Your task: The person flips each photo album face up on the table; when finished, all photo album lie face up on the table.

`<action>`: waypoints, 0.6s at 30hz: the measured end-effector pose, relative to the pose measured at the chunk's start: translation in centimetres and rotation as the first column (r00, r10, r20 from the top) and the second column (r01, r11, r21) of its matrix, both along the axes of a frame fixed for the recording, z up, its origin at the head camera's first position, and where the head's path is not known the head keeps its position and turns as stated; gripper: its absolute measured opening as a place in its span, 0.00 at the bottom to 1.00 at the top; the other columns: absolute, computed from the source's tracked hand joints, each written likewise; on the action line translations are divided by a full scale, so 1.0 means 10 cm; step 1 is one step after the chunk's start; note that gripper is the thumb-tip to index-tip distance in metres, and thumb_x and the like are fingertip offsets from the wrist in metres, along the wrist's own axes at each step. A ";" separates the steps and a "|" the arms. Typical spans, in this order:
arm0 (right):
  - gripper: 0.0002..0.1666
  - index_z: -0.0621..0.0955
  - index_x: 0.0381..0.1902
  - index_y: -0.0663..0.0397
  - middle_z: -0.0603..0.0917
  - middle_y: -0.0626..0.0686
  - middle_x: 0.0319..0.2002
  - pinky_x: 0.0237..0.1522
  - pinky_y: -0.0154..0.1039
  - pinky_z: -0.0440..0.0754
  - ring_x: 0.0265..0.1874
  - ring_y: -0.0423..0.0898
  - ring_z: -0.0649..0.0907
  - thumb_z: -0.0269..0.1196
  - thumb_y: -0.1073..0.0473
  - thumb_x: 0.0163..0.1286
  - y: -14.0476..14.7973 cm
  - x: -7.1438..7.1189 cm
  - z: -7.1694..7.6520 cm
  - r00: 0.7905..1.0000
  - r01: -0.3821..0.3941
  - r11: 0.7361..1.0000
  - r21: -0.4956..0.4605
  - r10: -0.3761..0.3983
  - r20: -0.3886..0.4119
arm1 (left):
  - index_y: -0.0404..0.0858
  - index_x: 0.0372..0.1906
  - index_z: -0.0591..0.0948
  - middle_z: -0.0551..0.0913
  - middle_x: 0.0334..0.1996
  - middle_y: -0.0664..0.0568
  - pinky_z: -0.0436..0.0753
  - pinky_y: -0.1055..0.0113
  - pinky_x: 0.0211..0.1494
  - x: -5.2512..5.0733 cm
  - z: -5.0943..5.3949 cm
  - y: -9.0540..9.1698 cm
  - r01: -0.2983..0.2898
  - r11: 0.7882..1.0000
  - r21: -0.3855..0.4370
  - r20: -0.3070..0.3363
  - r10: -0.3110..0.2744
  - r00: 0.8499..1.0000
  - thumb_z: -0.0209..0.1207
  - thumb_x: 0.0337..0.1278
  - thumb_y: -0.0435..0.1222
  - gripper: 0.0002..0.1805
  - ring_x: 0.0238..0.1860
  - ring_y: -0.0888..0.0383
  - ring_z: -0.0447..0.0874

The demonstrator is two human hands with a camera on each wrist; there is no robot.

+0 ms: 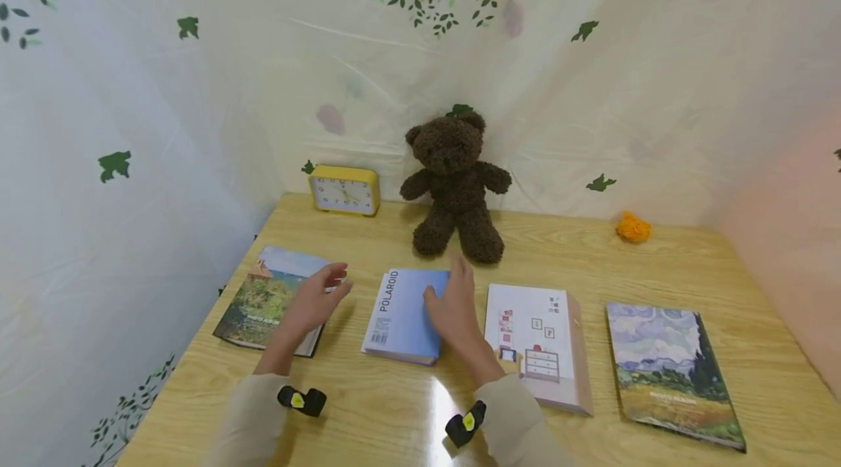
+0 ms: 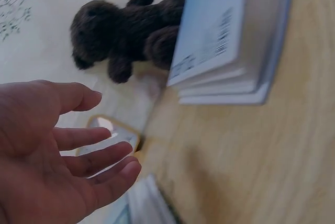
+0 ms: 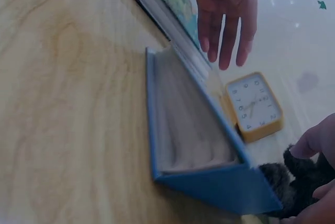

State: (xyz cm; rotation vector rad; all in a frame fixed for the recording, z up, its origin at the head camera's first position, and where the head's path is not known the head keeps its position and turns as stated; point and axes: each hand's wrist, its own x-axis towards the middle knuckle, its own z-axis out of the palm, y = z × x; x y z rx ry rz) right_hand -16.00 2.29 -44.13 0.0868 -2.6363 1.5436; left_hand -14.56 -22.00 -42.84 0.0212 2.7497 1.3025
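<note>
A blue photo album marked POLAROID lies flat on the table, its page edges showing in the left wrist view. My right hand hovers at its right side, thumb over the cover and fingers loosely extended; whether it touches the album I cannot tell. My left hand is above the right part of a landscape-covered photo album, fingers spread and holding nothing. In the left wrist view that hand shows an empty palm. The right wrist view has the blue album with its cover slightly raised off the pages.
Behind the albums sit a brown teddy bear and a yellow alarm clock. A white illustrated album and another landscape photo album lie to the right. A small orange object rests near the back edge.
</note>
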 end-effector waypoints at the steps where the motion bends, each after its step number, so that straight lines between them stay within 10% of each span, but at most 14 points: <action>1: 0.44 0.54 0.73 0.65 0.54 0.67 0.72 0.71 0.56 0.57 0.72 0.62 0.56 0.58 0.63 0.62 0.02 0.01 -0.03 1.000 -0.004 1.000 -0.001 0.004 0.023 | 0.34 0.70 0.63 0.69 0.65 0.36 0.73 0.45 0.61 0.01 -0.03 0.05 0.012 1.000 0.007 0.017 -0.012 1.000 0.50 0.71 0.43 0.29 0.64 0.39 0.69; 8: 0.43 0.51 0.73 0.70 0.59 0.71 0.69 0.66 0.56 0.66 0.67 0.64 0.65 0.56 0.62 0.65 0.09 0.14 -0.23 0.992 -0.065 0.997 -0.043 0.070 0.106 | 0.29 0.68 0.65 0.76 0.58 0.37 0.76 0.50 0.58 -0.03 -0.26 0.42 0.048 0.999 -0.005 0.040 -0.048 0.998 0.57 0.65 0.35 0.30 0.56 0.43 0.77; 18: 0.39 0.53 0.75 0.55 0.61 0.61 0.72 0.68 0.53 0.65 0.70 0.58 0.64 0.53 0.57 0.70 0.15 0.23 -0.36 0.980 -0.055 0.991 -0.119 0.076 0.185 | 0.25 0.62 0.72 0.76 0.55 0.34 0.77 0.49 0.55 -0.03 -0.30 0.60 0.058 0.990 -0.130 -0.058 -0.066 0.996 0.59 0.61 0.34 0.26 0.50 0.44 0.78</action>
